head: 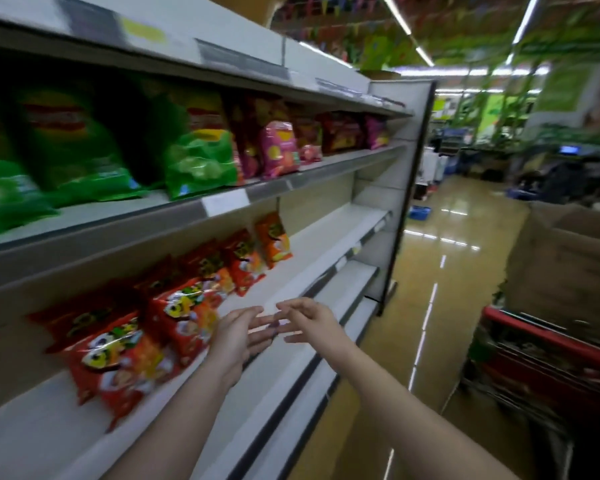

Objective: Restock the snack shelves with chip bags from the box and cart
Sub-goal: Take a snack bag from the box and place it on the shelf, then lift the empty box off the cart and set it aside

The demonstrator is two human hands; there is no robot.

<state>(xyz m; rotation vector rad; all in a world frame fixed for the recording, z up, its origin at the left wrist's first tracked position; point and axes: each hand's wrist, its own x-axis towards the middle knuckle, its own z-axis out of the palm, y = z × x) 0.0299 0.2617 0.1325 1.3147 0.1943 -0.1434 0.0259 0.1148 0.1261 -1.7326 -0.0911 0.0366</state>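
Above the shelf [291,251], the left hand [238,332] and right hand [312,322] are held open and empty beside the red bags [184,317], so further stock is best fetched from the box [568,258] and cart [548,358] at right.

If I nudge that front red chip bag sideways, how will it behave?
The red chip bag looks puffy and glossy, so probably light, soft and slippery. It leans on the white shelf, so it may topple or slide rather than stay put.
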